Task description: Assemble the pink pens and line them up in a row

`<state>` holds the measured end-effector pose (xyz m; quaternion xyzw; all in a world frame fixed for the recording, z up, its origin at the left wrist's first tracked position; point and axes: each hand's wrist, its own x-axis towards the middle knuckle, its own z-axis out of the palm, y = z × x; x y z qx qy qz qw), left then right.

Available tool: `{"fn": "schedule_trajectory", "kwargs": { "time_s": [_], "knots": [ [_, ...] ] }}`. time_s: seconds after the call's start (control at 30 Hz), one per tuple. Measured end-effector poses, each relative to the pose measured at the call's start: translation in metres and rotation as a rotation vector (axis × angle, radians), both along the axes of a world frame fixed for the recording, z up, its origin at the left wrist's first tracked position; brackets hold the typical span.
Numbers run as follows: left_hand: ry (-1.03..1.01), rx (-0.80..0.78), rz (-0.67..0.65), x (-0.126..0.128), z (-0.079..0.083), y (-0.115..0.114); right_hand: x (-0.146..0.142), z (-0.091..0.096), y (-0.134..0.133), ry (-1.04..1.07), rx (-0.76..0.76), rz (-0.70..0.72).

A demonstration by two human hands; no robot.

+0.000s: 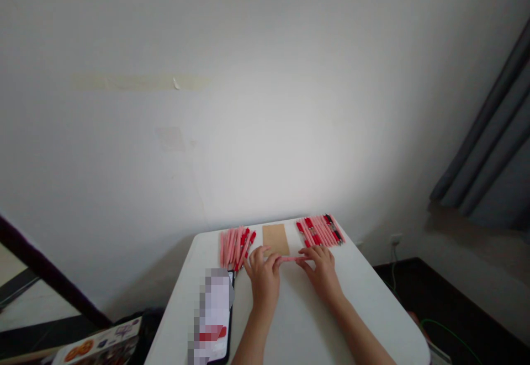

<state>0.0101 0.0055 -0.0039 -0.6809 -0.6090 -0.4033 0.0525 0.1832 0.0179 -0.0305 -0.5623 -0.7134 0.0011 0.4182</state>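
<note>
A slim pink pen (291, 258) lies crosswise between my two hands, low over the white table. My left hand (264, 278) pinches its left end, and the fingers of my right hand (323, 274) close on its right end. Just beyond the pen is a flat brown piece of paper or card (275, 238), partly covered by my left fingers. To the left, a loose bunch of pink and red pens (232, 246) lies at mixed angles. On the right, pink, red and black pens (321, 230) lie side by side in a slanted row.
The white table (356, 304) stands against a pale wall (290, 105). A phone (223, 348), partly blurred out, rests near its left edge. A printed box (99, 343) is down at the left. A grey curtain (492, 166) hangs at the right, near a wall socket (396, 238) with a cable.
</note>
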Motion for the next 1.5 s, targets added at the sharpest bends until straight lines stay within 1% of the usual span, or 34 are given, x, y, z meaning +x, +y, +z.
{"fn": "schedule_trajectory", "kwargs": {
  "time_s": [0.3,0.47,0.6,0.77,0.97,1.1,1.2,1.37,1.5],
  "knots": [
    [-0.014,0.006,-0.011,0.0006,0.0007,-0.0013,0.0007,-0.0014,0.0014,-0.03,0.005,0.005],
    [-0.014,0.008,-0.012,-0.0002,0.0003,-0.0001,0.0012,-0.0022,0.0018,-0.011,0.038,0.005],
    [-0.017,-0.01,0.013,-0.0006,-0.0005,0.0008,0.0009,-0.0027,0.0022,0.002,0.073,-0.02],
    [-0.014,0.004,-0.004,-0.0007,-0.0002,0.0015,0.0007,-0.0036,0.0029,-0.034,0.063,-0.013],
    [-0.022,0.026,-0.023,-0.0015,-0.0025,0.0027,-0.0001,-0.0021,0.0021,-0.022,0.028,0.013],
    [-0.025,0.039,-0.024,-0.0015,-0.0034,0.0032,0.0004,-0.0004,0.0016,-0.032,0.046,0.017],
    [-0.015,0.036,-0.014,-0.0009,-0.0022,0.0023,0.0014,0.0002,0.0019,-0.036,0.069,0.013],
    [0.005,-0.001,0.013,0.0004,0.0019,-0.0009,0.0015,0.0022,0.0012,-0.042,0.055,0.013],
    [-0.024,0.003,-0.009,0.0007,0.0062,-0.0026,0.0008,0.0048,-0.0013,-0.045,0.051,-0.005]
  ]
}}
